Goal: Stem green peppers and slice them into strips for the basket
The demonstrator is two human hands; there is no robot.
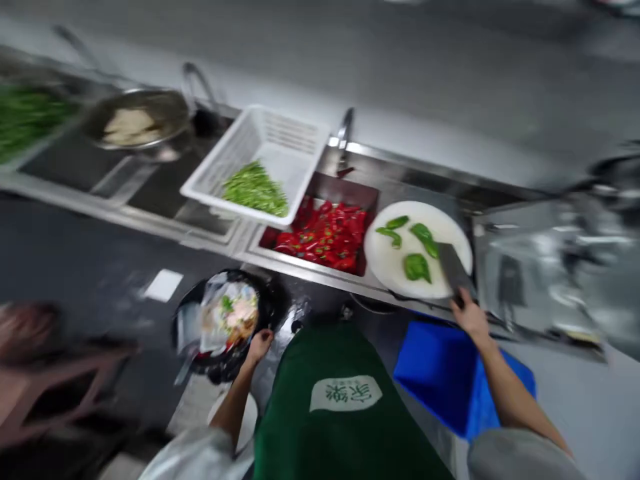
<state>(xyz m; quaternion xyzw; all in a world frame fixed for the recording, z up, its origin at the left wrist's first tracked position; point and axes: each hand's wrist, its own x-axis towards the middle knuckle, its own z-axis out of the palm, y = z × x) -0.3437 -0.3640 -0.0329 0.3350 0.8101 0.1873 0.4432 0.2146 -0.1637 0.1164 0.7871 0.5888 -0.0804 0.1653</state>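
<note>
My right hand (470,319) grips the handle of a cleaver (453,267), whose blade rests over the right side of a round white cutting board (400,290). Several pieces of green pepper (417,267) lie on the board, left of the blade. My left hand (261,345) hangs low beside the rim of a black waste bin (273,300) on the floor. Its fingers are closed together; what they hold, if anything, is too small and blurred to make out. Scraps and a clear plastic bag (215,317) fill the bin.
Red peppers (327,233) fill a sink left of the board. A white basket (300,153) with chopped greens (255,189) stands beyond it, near a faucet (345,133). A metal bowl (175,107) sits farther left. A blue bin (435,373) stands below my right arm.
</note>
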